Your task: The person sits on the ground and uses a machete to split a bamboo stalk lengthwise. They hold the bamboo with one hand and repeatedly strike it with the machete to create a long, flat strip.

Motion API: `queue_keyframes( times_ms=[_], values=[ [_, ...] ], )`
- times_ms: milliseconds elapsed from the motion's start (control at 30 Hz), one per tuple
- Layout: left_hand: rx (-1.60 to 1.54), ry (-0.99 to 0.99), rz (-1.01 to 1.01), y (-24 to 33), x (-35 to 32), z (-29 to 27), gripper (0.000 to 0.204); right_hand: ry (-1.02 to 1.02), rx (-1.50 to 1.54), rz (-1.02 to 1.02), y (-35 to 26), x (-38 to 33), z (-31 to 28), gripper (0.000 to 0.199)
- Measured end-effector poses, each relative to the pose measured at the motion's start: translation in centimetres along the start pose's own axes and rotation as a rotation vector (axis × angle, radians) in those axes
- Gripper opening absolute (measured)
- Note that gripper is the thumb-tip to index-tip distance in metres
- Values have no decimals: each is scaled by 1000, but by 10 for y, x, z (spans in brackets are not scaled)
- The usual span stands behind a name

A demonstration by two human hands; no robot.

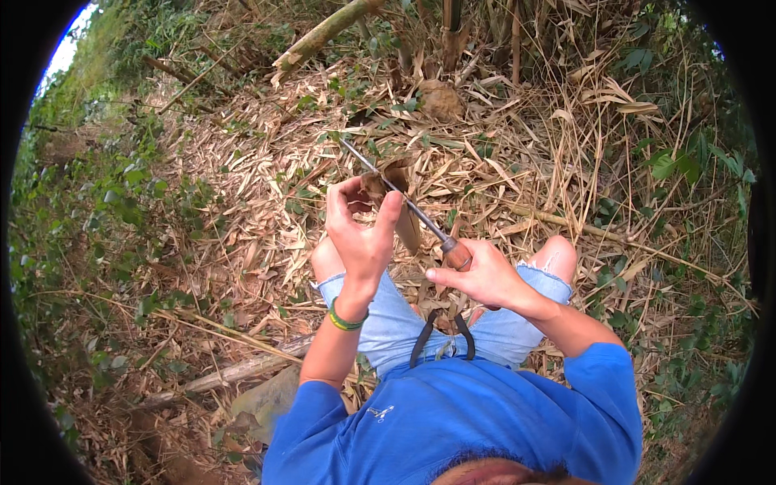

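Note:
My right hand [493, 275] is closed round the wooden handle [457, 256] of a long-bladed knife. Seen nearly edge-on, its narrow dark metal blade [420, 215] slants up and to the left, past the fingers of my other hand. My left hand [364, 234] is raised over my left knee, fingers curled at a brown, dry, bamboo-like piece [410, 229] and thumb pointing up near the blade. That piece lies partly behind the blade and hangs down between my hands. Whether the blade touches it, I cannot tell.
Dry bamboo leaves [267, 194] cover the ground around my bent legs. A cut bamboo pole [327, 36] leans at the top, near standing stems and a brown rock [441, 100]. A log [234, 376] and grey stone [271, 400] lie at lower left. Green plants [113, 202] grow left.

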State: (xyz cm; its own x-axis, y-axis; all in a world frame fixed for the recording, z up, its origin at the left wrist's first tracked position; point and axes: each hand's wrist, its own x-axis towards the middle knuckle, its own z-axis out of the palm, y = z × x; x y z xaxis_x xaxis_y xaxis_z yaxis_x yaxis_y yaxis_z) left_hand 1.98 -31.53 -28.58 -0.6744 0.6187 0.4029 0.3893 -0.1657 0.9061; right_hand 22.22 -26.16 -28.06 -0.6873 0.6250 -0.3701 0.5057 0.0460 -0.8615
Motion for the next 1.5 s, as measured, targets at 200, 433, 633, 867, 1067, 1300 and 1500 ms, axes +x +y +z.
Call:
queue_keyframes(
  times_ms=[200,433,633,867,1067,1300,1500],
  values=[
    [148,219,261,-17,-28,21,41,-116,82,128,6,-23,13,49],
    [-120,317,181,-40,-8,36,66,-98,145,95,14,1,34,28],
    [65,331,341,-74,20,48,65,-254,480,355,-2,34,20,23],
    [228,310,386,-100,16,57,67,-544,694,202,86,85,22,27],
    [166,358,441,-97,11,55,65,-644,878,165,97,82,29,30],
    [175,328,445,-39,-31,54,65,-743,967,193,96,21,11,31],
    [126,296,390,-11,-26,54,67,29,222,-136,67,-11,7,29]
  ],
)
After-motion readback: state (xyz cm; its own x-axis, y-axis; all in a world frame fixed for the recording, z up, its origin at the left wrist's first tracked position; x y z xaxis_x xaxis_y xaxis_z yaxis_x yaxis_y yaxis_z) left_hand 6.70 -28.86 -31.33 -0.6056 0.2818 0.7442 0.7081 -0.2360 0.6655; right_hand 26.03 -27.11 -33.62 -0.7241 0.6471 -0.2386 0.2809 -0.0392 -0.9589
